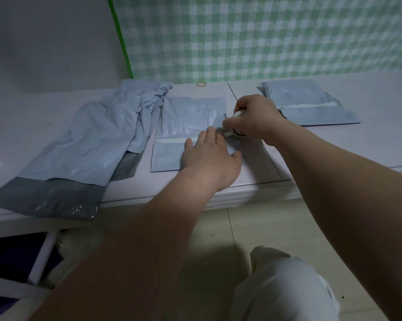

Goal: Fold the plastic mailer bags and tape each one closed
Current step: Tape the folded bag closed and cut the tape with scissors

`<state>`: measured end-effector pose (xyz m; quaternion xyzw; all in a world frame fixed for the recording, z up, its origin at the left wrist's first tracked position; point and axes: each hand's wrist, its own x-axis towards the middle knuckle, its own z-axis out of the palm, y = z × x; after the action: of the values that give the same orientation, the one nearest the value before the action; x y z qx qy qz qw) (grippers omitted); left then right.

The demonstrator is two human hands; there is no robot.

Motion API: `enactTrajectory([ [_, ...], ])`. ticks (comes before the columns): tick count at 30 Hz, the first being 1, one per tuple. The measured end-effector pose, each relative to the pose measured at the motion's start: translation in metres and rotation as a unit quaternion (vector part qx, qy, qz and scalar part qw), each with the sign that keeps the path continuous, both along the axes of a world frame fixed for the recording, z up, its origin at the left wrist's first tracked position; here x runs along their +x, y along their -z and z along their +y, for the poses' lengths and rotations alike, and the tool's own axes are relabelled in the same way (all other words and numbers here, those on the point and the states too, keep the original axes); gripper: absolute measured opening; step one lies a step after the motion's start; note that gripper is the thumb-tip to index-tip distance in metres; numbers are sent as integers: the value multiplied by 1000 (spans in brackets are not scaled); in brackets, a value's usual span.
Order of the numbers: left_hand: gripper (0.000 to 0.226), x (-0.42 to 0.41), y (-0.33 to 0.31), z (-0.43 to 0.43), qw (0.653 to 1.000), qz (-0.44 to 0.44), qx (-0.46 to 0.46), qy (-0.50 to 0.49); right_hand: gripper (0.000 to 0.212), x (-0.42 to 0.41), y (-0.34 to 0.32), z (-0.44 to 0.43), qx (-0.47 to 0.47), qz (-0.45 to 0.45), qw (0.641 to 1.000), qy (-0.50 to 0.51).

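White tabletop [276, 158]: one taped mailer [311, 107] done; left hand [209, 154] spread flat on second mailer [183, 126], right hand [253, 119] pinching tape [235, 126]; pile [91, 144] remains.

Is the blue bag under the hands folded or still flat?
Folded. The mailer bag under the left hand has its flap doubled over, with a white tape strip along the fold.

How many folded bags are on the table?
2: one taped bag at the far right, one bag in the middle under the left hand. The unfolded pile at left may hide more.
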<state>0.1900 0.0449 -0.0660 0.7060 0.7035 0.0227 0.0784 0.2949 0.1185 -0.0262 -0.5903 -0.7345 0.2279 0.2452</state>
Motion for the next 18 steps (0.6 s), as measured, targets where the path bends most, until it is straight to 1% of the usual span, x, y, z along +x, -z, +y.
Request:
enactTrajectory([
  [3, 69, 0, 1, 1, 1000, -2, -4, -1, 23, 2, -1, 2, 4, -17, 1000, 0],
  [8, 68, -1, 0, 1, 1000, -2, -6, -3, 22, 4, -3, 3, 19, -71, 997, -3],
  [11, 68, 0, 0, 0, 1000, 0, -9, -3, 33, 5, -4, 3, 23, -106, 994, -7],
  [13, 67, 1, -1, 1, 1000, 4, -11, -4, 36, 5, -6, 4, 24, -125, 992, -9],
  [15, 67, 2, -3, 2, 1000, 12, -18, -6, 36, 5, -7, 4, 21, -130, 991, -10],
  [18, 65, 6, -6, 3, 999, 31, -32, -5, 34, 8, -5, 3, 22, -111, 993, -16],
])
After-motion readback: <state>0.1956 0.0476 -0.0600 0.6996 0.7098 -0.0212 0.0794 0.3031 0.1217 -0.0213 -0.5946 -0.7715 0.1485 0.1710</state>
